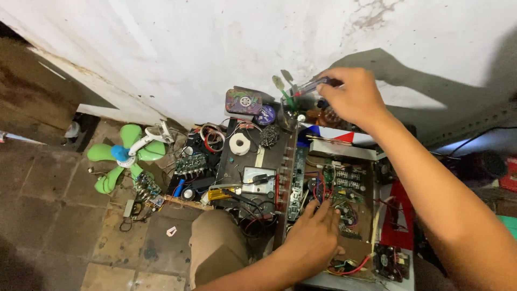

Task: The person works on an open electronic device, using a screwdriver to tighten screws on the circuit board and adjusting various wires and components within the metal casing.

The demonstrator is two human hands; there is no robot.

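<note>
A person's left hand [315, 234] is resting, fingers spread, on the wired circuit board [344, 188] inside an open metal chassis [344, 151]. The right hand [353, 97] is pinching a slim tool [312, 86] at the far edge, near the wall [215, 48]. Bare floor tiles [64, 226] are lying open at left, beyond a green fan [121, 156].

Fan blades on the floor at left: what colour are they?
Light green fan blades, with a blue hub; head view.

Under my left hand [315, 237] sits a matt green circuit board [344, 186] strung with glossy plastic-coated wires [353, 268]. My right hand [353, 97] grips a clear, shiny plastic tool [311, 86]. Left of my hands lie a matt white tape roll [239, 144] and a smooth, glossy green plastic fan [123, 156]. Beyond my right hand, the wall [188, 48] is rough, stained plaster.
</note>
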